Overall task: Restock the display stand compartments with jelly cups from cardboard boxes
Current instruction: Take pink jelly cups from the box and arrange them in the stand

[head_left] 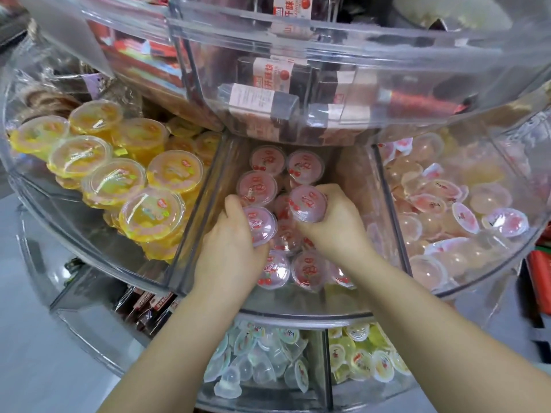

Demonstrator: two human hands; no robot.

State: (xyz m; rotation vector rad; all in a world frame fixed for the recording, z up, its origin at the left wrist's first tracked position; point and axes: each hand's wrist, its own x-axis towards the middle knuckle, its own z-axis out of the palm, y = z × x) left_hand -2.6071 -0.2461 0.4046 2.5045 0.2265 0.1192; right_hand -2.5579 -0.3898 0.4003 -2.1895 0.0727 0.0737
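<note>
Left hand (235, 234) and right hand (325, 222) each grip 1 cup inside the middle bin (208, 180). Best set them upright beside the back cups (286, 165).

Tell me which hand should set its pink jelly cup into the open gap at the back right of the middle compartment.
Right. The right hand holds its pink cup right beside that gap. The left hand grips its cup by the left wall and would likely have to cross over.
</note>
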